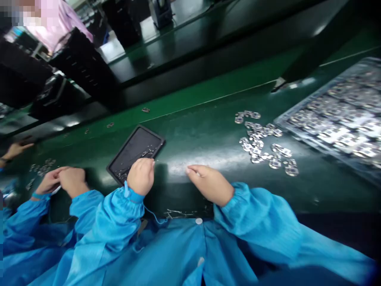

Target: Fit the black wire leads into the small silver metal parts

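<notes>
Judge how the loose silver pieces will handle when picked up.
The loose silver pieces look thin and flat, so they probably won't roll but may be hard to pinch off the green mat. Lying overlapped, one could likely drag its neighbours along.

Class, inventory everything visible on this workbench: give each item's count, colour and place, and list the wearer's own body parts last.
workbench mat: one, dark green, across the view
clear plastic tray: one, transparent, at right, filled with silver pieces
small metal pieces: many, silver, loose on the mat left of the clear tray
black tray: one, black, mid-mat, with small silver bits inside
co-worker's hands: two, bare, at left, with blue sleeves
person in a pink top: one, pink, upper left, beyond the bench
left hand: one, bare, at the black tray's near edge
right hand: one, bare, on the mat
smock sleeves: two, blue, at the bottom
</notes>
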Available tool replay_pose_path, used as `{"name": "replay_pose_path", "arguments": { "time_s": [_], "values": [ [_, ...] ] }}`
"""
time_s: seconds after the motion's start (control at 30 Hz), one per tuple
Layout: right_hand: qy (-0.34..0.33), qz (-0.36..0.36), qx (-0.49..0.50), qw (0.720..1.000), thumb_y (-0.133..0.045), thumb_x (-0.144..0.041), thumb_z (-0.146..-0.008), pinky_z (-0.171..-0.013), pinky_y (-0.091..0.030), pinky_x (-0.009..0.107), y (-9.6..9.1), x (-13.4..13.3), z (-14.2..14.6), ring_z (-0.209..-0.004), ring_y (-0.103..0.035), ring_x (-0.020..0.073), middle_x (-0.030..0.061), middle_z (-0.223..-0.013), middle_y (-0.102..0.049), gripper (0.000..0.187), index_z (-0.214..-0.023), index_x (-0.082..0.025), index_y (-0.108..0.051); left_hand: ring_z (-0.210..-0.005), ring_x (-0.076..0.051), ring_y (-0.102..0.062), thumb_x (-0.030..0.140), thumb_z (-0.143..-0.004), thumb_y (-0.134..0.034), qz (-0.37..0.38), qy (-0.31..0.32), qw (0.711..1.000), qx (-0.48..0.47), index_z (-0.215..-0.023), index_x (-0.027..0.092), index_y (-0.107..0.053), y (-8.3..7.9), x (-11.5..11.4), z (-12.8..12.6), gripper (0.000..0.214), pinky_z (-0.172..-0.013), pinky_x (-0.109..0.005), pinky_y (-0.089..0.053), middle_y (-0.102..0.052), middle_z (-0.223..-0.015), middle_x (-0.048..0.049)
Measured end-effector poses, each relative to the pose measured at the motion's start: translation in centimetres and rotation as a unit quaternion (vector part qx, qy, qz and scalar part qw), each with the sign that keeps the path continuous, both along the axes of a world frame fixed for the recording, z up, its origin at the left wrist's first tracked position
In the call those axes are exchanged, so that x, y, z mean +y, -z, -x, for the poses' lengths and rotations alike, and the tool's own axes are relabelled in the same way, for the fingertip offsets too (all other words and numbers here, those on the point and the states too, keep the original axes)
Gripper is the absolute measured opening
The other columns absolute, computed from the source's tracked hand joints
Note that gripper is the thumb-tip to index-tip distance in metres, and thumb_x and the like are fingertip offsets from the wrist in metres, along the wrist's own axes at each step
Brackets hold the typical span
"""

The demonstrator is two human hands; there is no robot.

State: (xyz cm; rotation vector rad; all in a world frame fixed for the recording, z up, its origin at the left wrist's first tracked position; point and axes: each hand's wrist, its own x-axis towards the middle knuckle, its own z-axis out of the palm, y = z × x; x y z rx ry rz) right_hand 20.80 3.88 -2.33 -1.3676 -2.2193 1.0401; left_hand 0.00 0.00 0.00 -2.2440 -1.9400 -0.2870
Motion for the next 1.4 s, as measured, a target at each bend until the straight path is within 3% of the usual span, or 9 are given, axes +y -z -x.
{"name": "replay_pose_path", "arguments": {
  "time_s": [0.1, 0.2, 0.4, 0.53, 0.6, 0.77, 1.07, 1.27, 1.4],
  "values": [
    [-0.033, 0.025, 0.079, 0.996, -0.044, -0.033, -0.081, -0.079, -0.044, 0.028, -1.6, -0.2, 0.6, -0.089, -0.059, 0.0163, 0.0029, -0.093, -0.066, 0.026, -0.095, -0.021, -0.061, -0.077, -0.016, -0.056, 0.018, -0.082, -0.035, 0.002, 0.086, 0.996, 0.002, -0.083, 0.016, -0.055, -0.7, -0.5, -2.6, 0.020, -0.075, -0.030, -0.045, -0.062, -0.079, -0.0065],
    [-0.083, 0.055, 0.091, 0.991, -0.039, -0.031, -0.083, -0.073, -0.044, 0.027, -2.0, -0.7, 0.4, -0.080, -0.059, 0.0143, -0.0002, -0.082, -0.067, 0.026, -0.084, -0.023, -0.063, -0.075, -0.015, -0.056, 0.016, -0.082, -0.034, 0.024, 0.139, 0.990, 0.002, -0.083, 0.017, -0.055, -0.3, -1.2, -4.6, 0.021, -0.071, -0.028, -0.046, -0.062, -0.078, -0.0049],
    [-0.076, 0.158, 0.065, 0.982, -0.036, -0.032, -0.084, -0.070, -0.042, 0.025, -0.3, -1.7, -2.2, -0.075, -0.057, 0.0125, -0.0017, -0.076, -0.064, 0.028, -0.077, -0.024, -0.062, -0.068, -0.014, -0.057, 0.017, -0.081, -0.037, 0.066, 0.141, 0.987, -0.029, -0.085, 0.017, -0.055, 2.4, -2.7, -6.9, 0.019, -0.063, -0.026, -0.045, -0.063, -0.075, -0.0018],
    [-0.067, 0.214, 0.048, 0.973, -0.039, -0.035, -0.081, -0.066, -0.041, 0.025, 0.5, -1.9, -3.0, -0.069, -0.055, 0.0127, -0.0015, -0.067, -0.060, 0.027, -0.070, -0.022, -0.060, -0.067, -0.014, -0.056, 0.020, -0.082, -0.038, 0.088, 0.132, 0.986, -0.054, -0.084, 0.018, -0.056, 3.0, -2.9, -7.7, 0.019, -0.060, -0.027, -0.044, -0.063, -0.074, -0.0008],
    [-0.014, 0.288, 0.051, 0.956, -0.041, -0.037, -0.078, -0.058, -0.040, 0.024, 0.7, -1.8, -3.0, -0.058, -0.053, 0.0111, -0.0026, -0.061, -0.056, 0.025, -0.069, -0.021, -0.059, -0.065, -0.014, -0.055, 0.021, -0.082, -0.038, 0.087, 0.130, 0.985, -0.069, -0.084, 0.019, -0.057, 3.0, -2.9, -8.1, 0.019, -0.059, -0.026, -0.044, -0.062, -0.071, -0.0004],
    [0.120, 0.474, 0.103, 0.866, -0.044, -0.036, -0.075, -0.041, -0.035, 0.021, 1.3, -1.5, -2.5, -0.039, -0.044, 0.0065, -0.0044, -0.057, -0.052, 0.021, -0.072, -0.020, -0.057, -0.065, -0.013, -0.053, 0.020, -0.080, -0.042, 0.039, 0.098, 0.988, -0.112, -0.086, 0.018, -0.058, 3.6, -2.5, -8.7, 0.017, -0.062, -0.027, -0.045, -0.062, -0.069, -0.0010],
    [0.109, 0.468, 0.096, 0.871, -0.048, -0.036, -0.072, -0.036, -0.031, 0.019, 1.6, -1.0, -2.9, -0.038, -0.044, 0.0057, -0.0038, -0.055, -0.053, 0.022, -0.073, -0.018, -0.061, -0.066, -0.014, -0.052, 0.019, -0.079, -0.045, 0.031, 0.073, 0.985, -0.150, -0.084, 0.017, -0.058, 4.1, -2.4, -8.9, 0.014, -0.065, -0.027, -0.046, -0.061, -0.069, -0.0013],
    [0.279, 0.403, 0.238, 0.839, -0.053, -0.041, -0.069, -0.042, -0.037, 0.020, 2.6, 0.0, -2.1, -0.041, -0.046, 0.0057, -0.0024, -0.064, -0.058, 0.028, -0.085, -0.019, -0.058, -0.075, -0.016, -0.054, 0.018, -0.079, -0.046, -0.020, 0.014, 0.994, -0.105, -0.078, 0.017, -0.057, 6.0, -2.1, -9.3, 0.012, -0.072, -0.030, -0.044, -0.061, -0.073, -0.0026],
    [0.312, 0.306, 0.257, 0.862, -0.052, -0.047, -0.070, -0.050, -0.043, 0.023, 3.2, 0.5, -1.7, -0.051, -0.053, 0.0095, -0.0016, -0.064, -0.060, 0.041, -0.099, -0.019, -0.054, -0.080, -0.019, -0.054, 0.019, -0.077, -0.048, -0.026, 0.005, 0.998, -0.064, -0.075, 0.017, -0.057, 6.8, -1.8, -9.6, 0.009, -0.068, -0.031, -0.043, -0.061, -0.071, -0.0031]
  ]
}}
